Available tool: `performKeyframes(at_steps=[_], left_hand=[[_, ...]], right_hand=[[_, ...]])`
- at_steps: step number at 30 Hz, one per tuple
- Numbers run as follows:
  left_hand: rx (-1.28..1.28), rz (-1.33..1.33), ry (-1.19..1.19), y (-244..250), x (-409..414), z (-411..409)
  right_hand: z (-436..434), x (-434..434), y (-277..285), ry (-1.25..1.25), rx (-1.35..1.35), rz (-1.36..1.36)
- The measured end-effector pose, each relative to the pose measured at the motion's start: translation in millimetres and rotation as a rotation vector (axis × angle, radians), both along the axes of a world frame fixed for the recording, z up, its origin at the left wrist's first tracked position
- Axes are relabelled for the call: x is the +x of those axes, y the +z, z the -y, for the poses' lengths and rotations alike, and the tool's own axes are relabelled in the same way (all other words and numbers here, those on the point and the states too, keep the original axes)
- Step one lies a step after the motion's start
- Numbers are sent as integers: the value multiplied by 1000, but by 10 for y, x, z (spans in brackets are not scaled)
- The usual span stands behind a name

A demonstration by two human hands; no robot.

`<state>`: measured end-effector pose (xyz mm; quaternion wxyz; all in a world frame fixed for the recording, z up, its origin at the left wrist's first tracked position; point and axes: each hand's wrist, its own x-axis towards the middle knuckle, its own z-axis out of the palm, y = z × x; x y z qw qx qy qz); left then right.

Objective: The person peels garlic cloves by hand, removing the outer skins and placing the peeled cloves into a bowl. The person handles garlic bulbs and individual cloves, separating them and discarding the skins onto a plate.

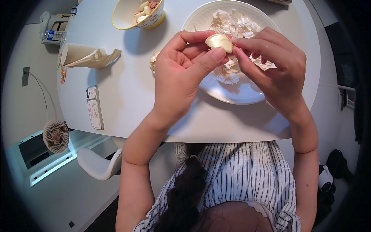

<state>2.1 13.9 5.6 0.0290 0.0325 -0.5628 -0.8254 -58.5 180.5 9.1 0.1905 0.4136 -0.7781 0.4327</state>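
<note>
A pale garlic clove [219, 42] is pinched between the thumb and fingers of my left hand [185, 63], above a white plate [232, 97]. My right hand [272, 63] holds the clove's right end between thumb and forefinger; its other fingers are curled and partly hidden. Dry garlic skins [229, 24] lie heaped on the plate below both hands. Behind my left hand, a garlic bulb [154, 61] on the table is partly covered. At the upper left stands a yellow-rimmed bowl [124, 17] with peeled cloves [147, 10] and pinkish-brown pieces.
The white table [127, 110] bears a paper-wrapped roll [87, 56] and a phone in a patterned case [94, 107] on the left. Beyond its left edge are a plastic bottle [55, 35], a round fan [56, 136] and a white chair [98, 165].
</note>
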Motion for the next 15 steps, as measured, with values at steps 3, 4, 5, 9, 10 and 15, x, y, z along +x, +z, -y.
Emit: performKeyframes(at_steps=[3,4,5,9,10,15], left_hand=[[-88,-91,24,-40,27,-20],[-108,-126,35,-52,37,-26],[-110,-132,31,-61,44,-24],[-114,-149,3,-61,47,-39],[-116,-150,-2,-59,48,-41],[-94,-144,-19,-56,37,-34]], right_hand=[[12,34,-3,-8,-10,10],[18,43,-5,-12,-18,15],[24,52,-5,-15,-25,20],[25,71,4,-43,-44,23],[27,71,6,-41,-42,24],[16,56,21,-22,-43,13]])
